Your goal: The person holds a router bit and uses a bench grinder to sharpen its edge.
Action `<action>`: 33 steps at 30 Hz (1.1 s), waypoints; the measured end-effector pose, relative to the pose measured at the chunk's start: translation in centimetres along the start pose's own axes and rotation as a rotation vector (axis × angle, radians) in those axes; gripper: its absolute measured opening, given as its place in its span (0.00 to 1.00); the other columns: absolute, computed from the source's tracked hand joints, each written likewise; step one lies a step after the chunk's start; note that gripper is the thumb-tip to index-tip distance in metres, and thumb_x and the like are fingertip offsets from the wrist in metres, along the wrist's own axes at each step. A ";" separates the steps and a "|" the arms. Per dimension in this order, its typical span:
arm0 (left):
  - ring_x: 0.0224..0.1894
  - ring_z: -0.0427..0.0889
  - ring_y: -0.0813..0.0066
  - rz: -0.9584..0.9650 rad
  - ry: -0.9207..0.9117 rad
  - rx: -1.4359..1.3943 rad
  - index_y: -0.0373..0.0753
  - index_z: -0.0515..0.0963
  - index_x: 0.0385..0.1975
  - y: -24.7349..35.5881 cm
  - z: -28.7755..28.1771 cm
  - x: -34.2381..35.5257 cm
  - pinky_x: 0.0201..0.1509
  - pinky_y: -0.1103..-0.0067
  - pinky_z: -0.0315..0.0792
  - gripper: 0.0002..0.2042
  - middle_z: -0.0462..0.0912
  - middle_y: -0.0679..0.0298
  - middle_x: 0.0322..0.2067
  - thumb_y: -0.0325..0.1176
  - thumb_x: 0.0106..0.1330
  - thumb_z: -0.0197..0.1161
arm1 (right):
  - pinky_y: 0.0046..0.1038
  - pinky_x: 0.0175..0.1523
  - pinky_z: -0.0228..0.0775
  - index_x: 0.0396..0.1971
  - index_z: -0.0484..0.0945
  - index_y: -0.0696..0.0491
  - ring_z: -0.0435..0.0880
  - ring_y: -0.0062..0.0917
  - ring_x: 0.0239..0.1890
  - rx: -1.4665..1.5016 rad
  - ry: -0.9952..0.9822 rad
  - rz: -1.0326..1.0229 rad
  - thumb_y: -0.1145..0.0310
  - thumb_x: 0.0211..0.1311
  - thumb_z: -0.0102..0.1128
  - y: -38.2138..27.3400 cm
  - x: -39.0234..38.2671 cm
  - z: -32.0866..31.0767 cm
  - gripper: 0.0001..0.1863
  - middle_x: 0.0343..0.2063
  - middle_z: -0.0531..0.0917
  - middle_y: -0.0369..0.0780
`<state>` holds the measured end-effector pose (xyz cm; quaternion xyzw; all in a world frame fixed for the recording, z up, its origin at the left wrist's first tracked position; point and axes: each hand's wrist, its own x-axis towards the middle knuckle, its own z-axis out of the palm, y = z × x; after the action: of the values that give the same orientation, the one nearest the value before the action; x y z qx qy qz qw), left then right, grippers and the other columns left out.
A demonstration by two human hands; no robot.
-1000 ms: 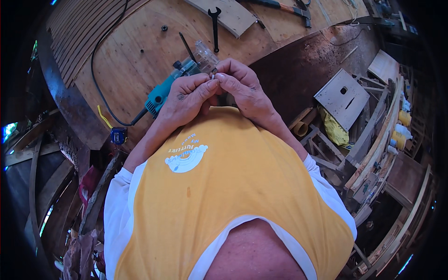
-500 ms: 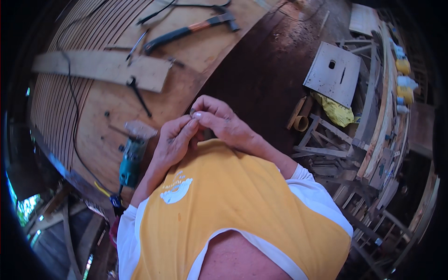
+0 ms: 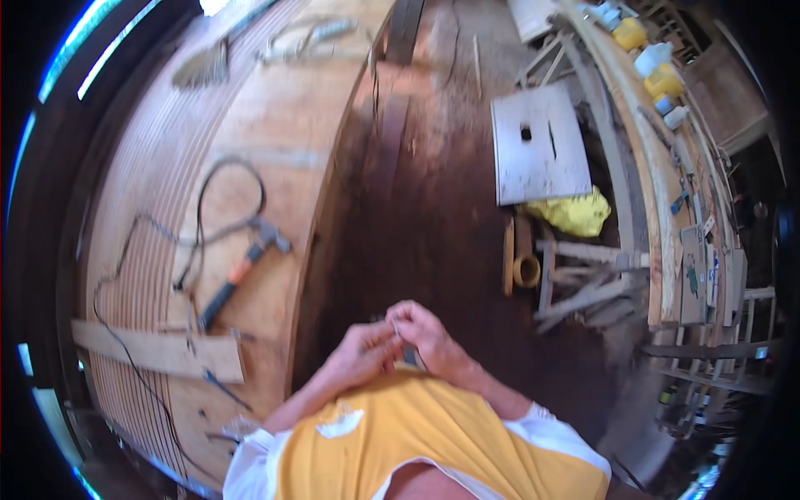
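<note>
In front of my yellow and white shirt (image 3: 417, 425), my left hand (image 3: 363, 353) and my right hand (image 3: 425, 335) meet with their fingertips pinched together. Whatever sits between the fingers is too small and blurred to name. To the left is a wooden workbench (image 3: 275, 312), apart from both hands. On it lies a claw hammer (image 3: 240, 273) with an orange and black handle, beside a looped black cable (image 3: 200, 208). A flat wooden board (image 3: 158, 350) lies nearer, with a dark wrench-like tool (image 3: 225, 389) by its end.
Dark floor (image 3: 417, 242) runs between the bench and the right side. There stand a pale panel with cutouts (image 3: 542, 146), a yellow sack (image 3: 575, 212), a yellow tube (image 3: 527, 271) and wooden trestles. Yellow containers (image 3: 664, 82) line a long plank rack. A bristly brush (image 3: 204, 67) lies far left.
My view has swung up and to the right, so more floor and far bench show. The teal power tool has dropped from sight. Both hands stay pinched together, lower in the picture.
</note>
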<state>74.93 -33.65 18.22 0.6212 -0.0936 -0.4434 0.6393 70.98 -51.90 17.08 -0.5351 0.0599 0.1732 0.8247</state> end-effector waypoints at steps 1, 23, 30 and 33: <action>0.24 0.79 0.85 -0.041 -0.011 -0.005 0.36 0.81 0.37 -0.3 0.0 1.2 0.29 0.84 0.74 0.10 0.82 0.68 0.27 0.33 0.77 0.54 | 0.21 0.40 0.71 0.45 0.70 0.55 0.75 0.15 0.33 0.055 0.016 0.025 0.67 0.75 0.49 0.0 0.0 -0.6 0.08 0.34 0.76 0.35; 0.28 0.85 0.63 0.271 0.394 0.342 0.34 0.84 0.35 10.2 -12.8 25.7 0.34 0.74 0.77 0.05 0.84 0.54 0.27 0.29 0.64 0.66 | 0.19 0.36 0.64 0.37 0.71 0.54 0.68 0.14 0.28 -0.237 0.415 -0.018 0.68 0.74 0.50 -9.9 18.7 -14.7 0.06 0.28 0.75 0.33; 0.33 0.85 0.55 0.488 0.579 0.571 0.35 0.83 0.34 17.7 -18.1 33.3 0.38 0.70 0.77 0.04 0.84 0.52 0.30 0.27 0.62 0.66 | 0.22 0.37 0.70 0.33 0.74 0.55 0.73 0.14 0.31 -0.716 0.608 -0.053 0.70 0.71 0.56 -8.8 21.5 -23.5 0.06 0.26 0.76 0.31; 0.34 0.84 0.54 0.496 0.529 0.599 0.34 0.83 0.34 20.4 -18.3 36.4 0.38 0.69 0.77 0.04 0.83 0.52 0.31 0.27 0.62 0.66 | 0.23 0.35 0.69 0.32 0.75 0.55 0.72 0.14 0.30 -0.724 0.773 0.094 0.67 0.70 0.58 -6.3 18.5 -25.6 0.08 0.25 0.76 0.32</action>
<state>117.85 -48.87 16.53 0.8289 -0.1969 -0.0573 0.5204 92.69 -73.23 6.54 -0.8071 0.3198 0.0094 0.4961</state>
